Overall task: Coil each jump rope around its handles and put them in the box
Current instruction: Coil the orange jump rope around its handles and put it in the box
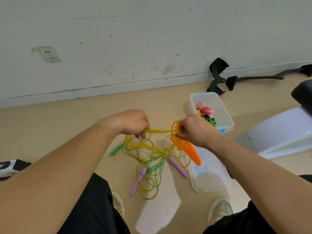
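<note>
The floor (50,132) carries tangled ropes (148,166), a box (225,119) and a lid (207,183).

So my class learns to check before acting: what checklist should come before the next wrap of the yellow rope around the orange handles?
1. Right hand grips orange handles: ok.
2. Left hand holds yellow rope taut: ok.
3. Yellow rope free of green rope on floor: not ok, loops overlap.
4. Box open, with room: ok.
5. Wraps on handles tight: cannot tell.
</note>
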A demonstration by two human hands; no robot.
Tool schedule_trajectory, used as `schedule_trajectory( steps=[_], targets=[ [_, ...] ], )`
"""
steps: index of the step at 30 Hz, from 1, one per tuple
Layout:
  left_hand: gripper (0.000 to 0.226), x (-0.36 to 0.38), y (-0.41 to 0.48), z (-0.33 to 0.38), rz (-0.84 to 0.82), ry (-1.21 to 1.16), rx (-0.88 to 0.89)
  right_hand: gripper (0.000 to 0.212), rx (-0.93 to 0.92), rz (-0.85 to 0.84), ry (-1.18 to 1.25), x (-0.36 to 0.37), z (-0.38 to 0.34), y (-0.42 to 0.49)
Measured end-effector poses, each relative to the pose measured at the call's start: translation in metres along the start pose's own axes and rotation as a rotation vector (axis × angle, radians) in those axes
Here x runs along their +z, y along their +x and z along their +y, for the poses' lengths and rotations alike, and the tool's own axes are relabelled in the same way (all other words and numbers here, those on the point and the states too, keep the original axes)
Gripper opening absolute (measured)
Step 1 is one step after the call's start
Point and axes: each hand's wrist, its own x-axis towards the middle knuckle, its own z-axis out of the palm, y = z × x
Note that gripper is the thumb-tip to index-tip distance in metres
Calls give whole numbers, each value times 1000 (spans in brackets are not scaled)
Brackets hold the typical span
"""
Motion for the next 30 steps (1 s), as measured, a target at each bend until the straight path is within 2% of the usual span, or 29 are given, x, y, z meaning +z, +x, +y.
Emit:
schedule_trajectory(
  steps=[2,4,7,12,17,19,20,24,26,30],
  targets=[
    [26,17,5,11,-38,-17,47,27,-36,-3,-32,0,-8,0],
    [33,30,11,24,-66,71,117,26,-52,9,-27,0,-14,1],
    [33,37,20,31,26,254,202,28,-42,34,17,-1,-15,2],
    [39,12,15,30,202,71,310,30,32,45,61,-2,0,0],
    [40,-9,-1,20,102,-77,361,39,87,54,61,2,13,0],
    [41,-14,-6,12,111,-221,343,37,136,5,31,4,20,-1],
    [41,-16,-8,8,110,-220,321,34,155,-8,25,5,23,-2],
    [30,-10,-7,-8,-81,99,91,29,161,-7,52,1,22,-2],
    [22,2,-2,-6,-97,193,16,31,126,-12,50,-1,13,-1],
    [33,28,9,17,-13,86,143,22,59,14,46,-4,-10,2]
  ],
)
